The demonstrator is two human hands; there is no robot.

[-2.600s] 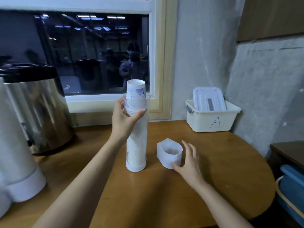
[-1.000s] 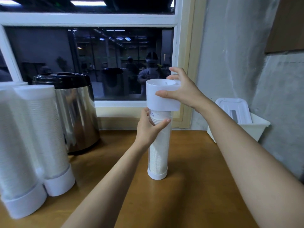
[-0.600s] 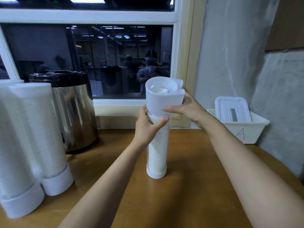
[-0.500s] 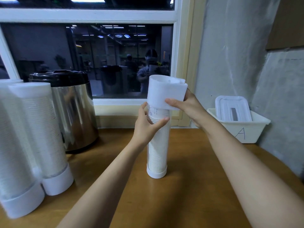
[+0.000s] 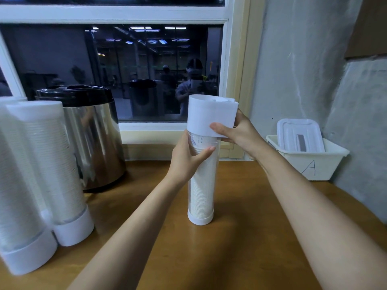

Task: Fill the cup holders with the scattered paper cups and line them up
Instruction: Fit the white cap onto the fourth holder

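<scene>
The white cap (image 5: 211, 114), lying on the table (image 5: 240, 237) moments ago, now sits over the mouth of the cup holder (image 5: 200, 218), squarer than half a second back. The right grip (image 5: 240, 135) pinches the cap from 3 o'clock; the left grip (image 5: 186, 160) wraps the clear tube just below. The holder stands mid-table, packed with paper cups (image 5: 201, 191). It looks nearly closed, ready to join the filled holders (image 5: 52, 174) at 9 o'clock.
</scene>
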